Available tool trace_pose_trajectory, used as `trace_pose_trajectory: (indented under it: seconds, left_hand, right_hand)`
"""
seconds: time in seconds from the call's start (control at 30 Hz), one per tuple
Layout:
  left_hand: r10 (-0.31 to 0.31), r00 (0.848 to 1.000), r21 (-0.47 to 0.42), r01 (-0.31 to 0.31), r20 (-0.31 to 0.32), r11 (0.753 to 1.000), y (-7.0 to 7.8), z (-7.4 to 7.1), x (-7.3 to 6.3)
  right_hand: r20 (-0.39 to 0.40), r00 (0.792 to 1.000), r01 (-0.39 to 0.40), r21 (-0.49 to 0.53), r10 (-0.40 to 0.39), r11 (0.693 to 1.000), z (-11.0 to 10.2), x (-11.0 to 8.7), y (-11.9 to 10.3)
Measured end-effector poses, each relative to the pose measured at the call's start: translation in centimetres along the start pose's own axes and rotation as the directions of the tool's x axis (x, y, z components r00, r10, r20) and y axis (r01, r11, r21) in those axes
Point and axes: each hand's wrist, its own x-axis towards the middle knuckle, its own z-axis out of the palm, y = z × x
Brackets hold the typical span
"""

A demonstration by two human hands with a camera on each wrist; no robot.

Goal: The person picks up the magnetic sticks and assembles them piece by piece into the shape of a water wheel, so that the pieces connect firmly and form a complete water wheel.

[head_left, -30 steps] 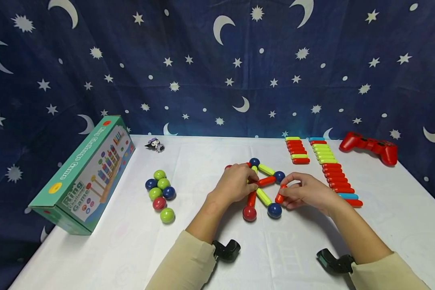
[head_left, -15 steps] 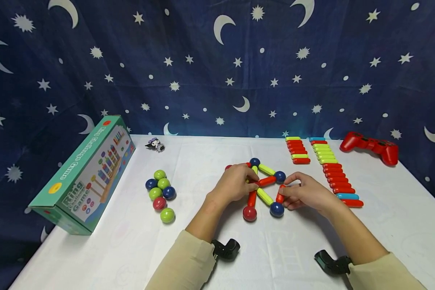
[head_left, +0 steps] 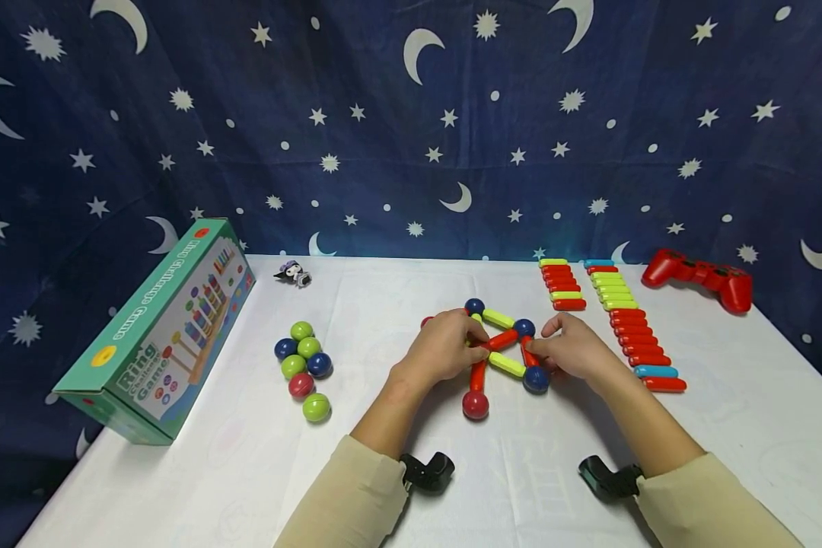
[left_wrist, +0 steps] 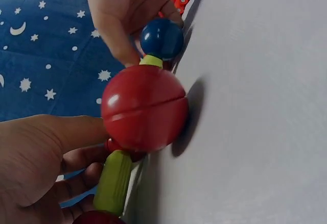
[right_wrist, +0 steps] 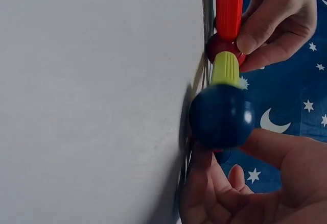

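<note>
On the white table lies a flat figure of coloured rods joined by balls. My left hand [head_left: 441,348] reaches over its middle; in the right wrist view its thumb and finger pinch the red hub ball [right_wrist: 218,49]. My right hand [head_left: 574,348] pinches a red rod [head_left: 528,352] that spans the far blue ball [head_left: 524,328] and the near blue ball [head_left: 536,379]. From the hub, a yellow-green rod [head_left: 507,364] runs to the near blue ball. Another red rod [head_left: 477,376] ends in a red ball [head_left: 476,405] toward me. My left hand covers part of the figure's left side.
Loose green, blue and red balls [head_left: 301,385] lie left of the hands. Two columns of rods [head_left: 633,329] are laid out at right, beside a red game controller [head_left: 699,280]. A green box [head_left: 157,331] stands far left, and a small figurine [head_left: 292,273] sits at the back.
My right hand has brought the red rod to the near blue ball and swung that ball right and away from me, lining the rod up with the far blue ball. The left hand stays put.
</note>
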Motion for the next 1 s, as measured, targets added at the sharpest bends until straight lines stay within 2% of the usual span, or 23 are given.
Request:
trace_pose_trajectory:
  seconds: [0.1, 0.23, 0.4, 0.5, 0.63, 0.77, 0.9, 1.0]
  left_hand:
    - [-0.01, 1.0, 0.056, 0.009, 0.018, 0.998, 0.3, -0.2, -0.1]
    - [-0.009, 0.998, 0.107, 0.002, 0.064, 0.994, 0.7, -0.6, -0.2]
    - [0.064, 0.993, 0.121, -0.075, 0.095, 0.99, 0.7, -0.8, -0.1]
    - [0.089, 0.992, 0.11, -0.099, 0.095, 0.989, 0.6, -0.9, -0.2]
    - [0.075, 0.993, 0.098, -0.084, 0.092, 0.992, 0.5, -0.9, -0.4]
    - [0.04, 0.996, 0.09, -0.047, 0.081, 0.995, 0.5, -0.9, -0.3]
    - [0.003, 0.997, 0.072, -0.009, 0.075, 0.997, 0.5, -0.9, -0.3]
    - [-0.01, 0.997, 0.052, 0.006, 0.076, 0.999, 0.5, -0.9, -0.3]
  right_hand:
    - [-0.024, 0.999, 0.025, -0.05, -0.026, 0.998, 0.2, 0.7, -0.7]
    - [-0.042, 0.992, 0.112, -0.097, -0.116, 0.989, 0.5, 1.7, -1.3]
    - [-0.039, 0.978, 0.198, -0.102, -0.203, 0.975, 0.8, 3.1, -2.2]
    - [-0.027, 0.968, 0.245, -0.115, -0.25, 0.963, 1.0, 4.0, -3.2]
    - [0.013, 0.958, 0.284, -0.126, -0.285, 0.95, 1.2, 4.8, -4.3]
    - [0.037, 0.946, 0.323, -0.137, -0.321, 0.936, 0.8, 4.8, -4.4]
    - [-0.02, 0.926, 0.367, -0.174, -0.376, 0.914, -0.8, 4.5, -3.2]
    - [-0.091, 0.921, 0.352, -0.219, -0.378, 0.91, -2.4, 4.4, -1.8]
